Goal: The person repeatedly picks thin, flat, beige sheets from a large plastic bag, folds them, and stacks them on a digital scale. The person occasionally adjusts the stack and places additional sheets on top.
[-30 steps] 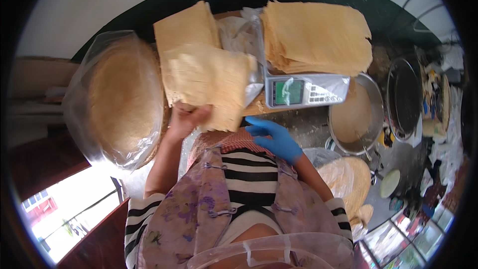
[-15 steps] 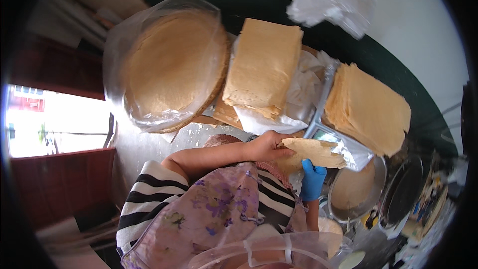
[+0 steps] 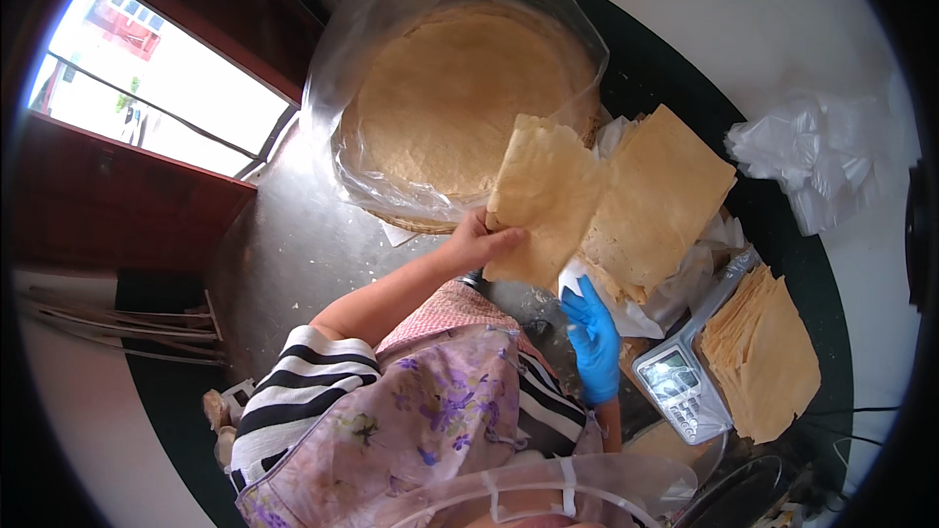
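Observation:
My left hand [image 3: 479, 241] is bare and pinches the near left edge of a thin, golden-brown flatbread sheet [image 3: 543, 196]. The sheet is held up, and from here its right side overlaps a rectangular stack of flatbread sheets [image 3: 670, 198]; I cannot tell whether they touch. Just below the sheet's lower corner, my right hand [image 3: 594, 344] wears a blue glove, its fingers stretched out with nothing held. To its right, another stack of sheets [image 3: 768, 357] rests on a grey digital scale [image 3: 682, 389].
Behind my left hand, a tall pile of large round flatbreads [image 3: 440, 98] sits partly inside a clear plastic bag [image 3: 328, 103]. Thin plastic bags [image 3: 807, 156] hang on the wall at right. At left is a dark red door [image 3: 117, 196] with a bright opening.
The view has turned left. The flatbread sheet has moved from beside the scale to the rectangular stack and is now raised and opened flat. My right hand has let go of it.

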### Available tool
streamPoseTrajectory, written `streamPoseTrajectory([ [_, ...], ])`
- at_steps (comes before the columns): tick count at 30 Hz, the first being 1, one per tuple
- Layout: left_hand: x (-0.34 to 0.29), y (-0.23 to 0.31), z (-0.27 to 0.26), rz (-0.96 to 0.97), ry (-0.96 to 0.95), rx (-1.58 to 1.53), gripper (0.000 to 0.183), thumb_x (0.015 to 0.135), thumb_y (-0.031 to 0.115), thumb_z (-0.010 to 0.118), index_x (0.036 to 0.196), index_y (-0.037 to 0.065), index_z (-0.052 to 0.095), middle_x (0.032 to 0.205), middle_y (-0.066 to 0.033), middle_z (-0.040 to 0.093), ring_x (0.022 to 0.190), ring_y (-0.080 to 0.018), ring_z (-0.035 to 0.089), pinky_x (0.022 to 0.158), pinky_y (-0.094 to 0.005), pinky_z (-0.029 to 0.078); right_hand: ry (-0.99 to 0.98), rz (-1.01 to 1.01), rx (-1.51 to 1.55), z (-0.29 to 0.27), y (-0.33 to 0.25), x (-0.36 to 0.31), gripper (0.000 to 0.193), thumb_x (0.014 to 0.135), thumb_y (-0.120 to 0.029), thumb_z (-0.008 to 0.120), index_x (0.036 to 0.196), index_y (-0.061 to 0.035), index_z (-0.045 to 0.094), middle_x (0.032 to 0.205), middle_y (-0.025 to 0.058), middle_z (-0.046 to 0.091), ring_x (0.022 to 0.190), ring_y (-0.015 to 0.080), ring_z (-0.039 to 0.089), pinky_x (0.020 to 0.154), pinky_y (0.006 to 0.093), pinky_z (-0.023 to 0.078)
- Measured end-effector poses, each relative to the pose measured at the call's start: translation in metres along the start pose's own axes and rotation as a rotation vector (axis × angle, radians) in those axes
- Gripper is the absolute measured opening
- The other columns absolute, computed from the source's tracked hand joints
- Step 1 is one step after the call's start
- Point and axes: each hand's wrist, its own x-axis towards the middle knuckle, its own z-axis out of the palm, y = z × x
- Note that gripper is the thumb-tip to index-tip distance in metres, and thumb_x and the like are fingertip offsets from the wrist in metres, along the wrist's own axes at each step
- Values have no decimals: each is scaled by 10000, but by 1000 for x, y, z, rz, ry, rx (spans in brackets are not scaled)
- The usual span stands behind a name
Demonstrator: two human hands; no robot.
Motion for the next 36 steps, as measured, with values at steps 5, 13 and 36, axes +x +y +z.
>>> streamPoseTrajectory([
  [5, 56, -32, -142, 107, 552, 647, 179, 813, 181, 686, 749, 14, 670, 550, -18, 597, 487, -141, 554, 440, -327, 419, -92, 84, -234, 41, 20, 38, 506, 884, -27, 580, 1358, 3, 407, 1276, 152, 548, 1112, 208, 569, 940, 323, 456],
  [13, 101, -49, -358, 67, 605, 2009, 374, 833, 105, 528, 1187, 223, 546, 1206, -87, 519, 1073, -300, 525, 817, -415, 473, 3, 173, -436, 120, 53, 93, 477, 882, -112, 602, 1336, -74, 461, 1226, 144, 577, 1044, 200, 601, 882, 316, 486],
  [36, 103, -75, -198, 73, -86, 1286, 454, 779, 187, 658, 1212, 110, 546, 1281, -142, 498, 1190, -323, 463, 1012, -436, 362, 267, 236, -514, 90, 25, 62, 319, 888, -40, 592, 1203, 3, 584, 1090, 111, 662, 979, 160, 633, 883, 285, 483],
])
